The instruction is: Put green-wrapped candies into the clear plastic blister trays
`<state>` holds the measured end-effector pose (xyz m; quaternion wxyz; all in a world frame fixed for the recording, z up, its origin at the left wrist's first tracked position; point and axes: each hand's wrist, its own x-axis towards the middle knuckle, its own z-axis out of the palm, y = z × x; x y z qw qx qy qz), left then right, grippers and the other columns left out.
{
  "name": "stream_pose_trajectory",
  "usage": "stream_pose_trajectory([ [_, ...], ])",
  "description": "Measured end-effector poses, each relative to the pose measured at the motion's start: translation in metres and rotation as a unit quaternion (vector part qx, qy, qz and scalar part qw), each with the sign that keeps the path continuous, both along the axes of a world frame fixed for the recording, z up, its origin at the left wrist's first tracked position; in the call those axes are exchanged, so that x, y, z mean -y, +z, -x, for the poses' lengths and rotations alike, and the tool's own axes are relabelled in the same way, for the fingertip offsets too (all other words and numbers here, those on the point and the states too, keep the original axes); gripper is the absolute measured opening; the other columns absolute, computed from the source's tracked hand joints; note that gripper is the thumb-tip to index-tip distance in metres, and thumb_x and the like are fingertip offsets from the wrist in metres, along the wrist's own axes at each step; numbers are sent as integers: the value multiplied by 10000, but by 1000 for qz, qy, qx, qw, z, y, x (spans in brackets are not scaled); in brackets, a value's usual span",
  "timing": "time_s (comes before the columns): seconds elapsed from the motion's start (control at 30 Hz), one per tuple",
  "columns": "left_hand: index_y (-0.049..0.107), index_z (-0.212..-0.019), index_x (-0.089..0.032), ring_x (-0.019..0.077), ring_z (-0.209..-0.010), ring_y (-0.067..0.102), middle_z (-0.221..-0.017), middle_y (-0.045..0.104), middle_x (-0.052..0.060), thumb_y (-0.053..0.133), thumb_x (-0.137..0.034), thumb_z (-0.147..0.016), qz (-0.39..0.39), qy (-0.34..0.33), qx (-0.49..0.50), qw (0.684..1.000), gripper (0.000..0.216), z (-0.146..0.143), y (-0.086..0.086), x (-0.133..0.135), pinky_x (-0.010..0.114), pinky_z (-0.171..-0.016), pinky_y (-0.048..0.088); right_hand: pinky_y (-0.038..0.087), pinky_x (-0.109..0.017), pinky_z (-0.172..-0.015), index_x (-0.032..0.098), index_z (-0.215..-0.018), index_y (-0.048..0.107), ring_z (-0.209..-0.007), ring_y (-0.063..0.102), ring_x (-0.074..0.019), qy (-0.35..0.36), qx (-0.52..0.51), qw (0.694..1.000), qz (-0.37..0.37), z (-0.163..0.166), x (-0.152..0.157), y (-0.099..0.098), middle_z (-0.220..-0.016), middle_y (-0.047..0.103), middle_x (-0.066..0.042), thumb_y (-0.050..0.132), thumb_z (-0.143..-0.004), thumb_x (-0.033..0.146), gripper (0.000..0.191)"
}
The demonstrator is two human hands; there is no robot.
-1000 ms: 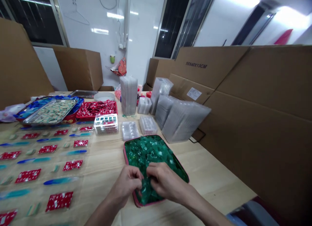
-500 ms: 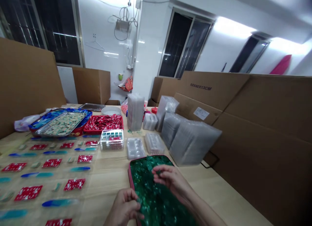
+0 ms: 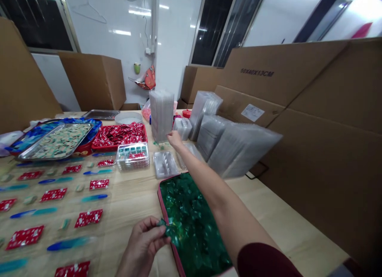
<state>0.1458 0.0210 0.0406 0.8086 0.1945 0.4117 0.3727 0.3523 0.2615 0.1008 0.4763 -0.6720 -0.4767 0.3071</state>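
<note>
Our left hand was closed in a pinch on a few green wrapped sweets at the near left rim of the pink tray. The tray lay full of the same sweets on the table just before us. Our right hand was stretched far out to the foot of the upright stack of clear plastic trays. We could not tell whether its fingers had closed on anything (the hand was small and turned away from us).

We judged the work far from done. One clear box near the red sachets held some pieces, an empty clear insert lay beside it, and the green heap looked scarcely lowered.

Half a second earlier both hands had been at the green tray, the right one picking among the sweets. Since then the right had gone out to the stack, while the left had stayed at the rim with its sweets.
</note>
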Motion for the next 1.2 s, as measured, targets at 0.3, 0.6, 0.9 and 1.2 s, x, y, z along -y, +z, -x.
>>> stream_pose_trajectory([
  [0.3,650,-527,-119,116,-621,597,-596,642,6,906,-221,-339,1,83,27,996,333,-6,3,0,251,-670,533,437,-225,-599,158,-773,612,-636,566,-127,246,-19,969,9,27,194,-17,-685,614,8,629,-756,253,97],
  [0.6,659,-531,-109,89,-542,552,-546,620,11,865,-247,-407,-19,27,15,999,277,-35,9,40,194,-555,450,403,-242,-640,168,-727,590,-701,539,-140,158,83,983,-51,36,317,-39,-719,572,1,632,-733,126,60],
  [0.9,613,-488,-128,79,-460,522,-499,586,-14,862,-241,-369,-18,19,-6,1000,298,-39,8,43,192,-478,423,481,-242,-622,167,-805,656,-688,619,-159,86,-86,993,2,25,334,-60,-754,674,-19,677,-671,198,139],
  [1.2,627,-492,-110,84,-528,547,-537,601,-6,887,-217,-326,-20,49,8,999,326,-35,13,37,197,-539,490,430,-210,-550,172,-761,642,-600,568,-123,63,32,996,-57,30,336,-51,-710,641,-2,637,-692,148,74],
])
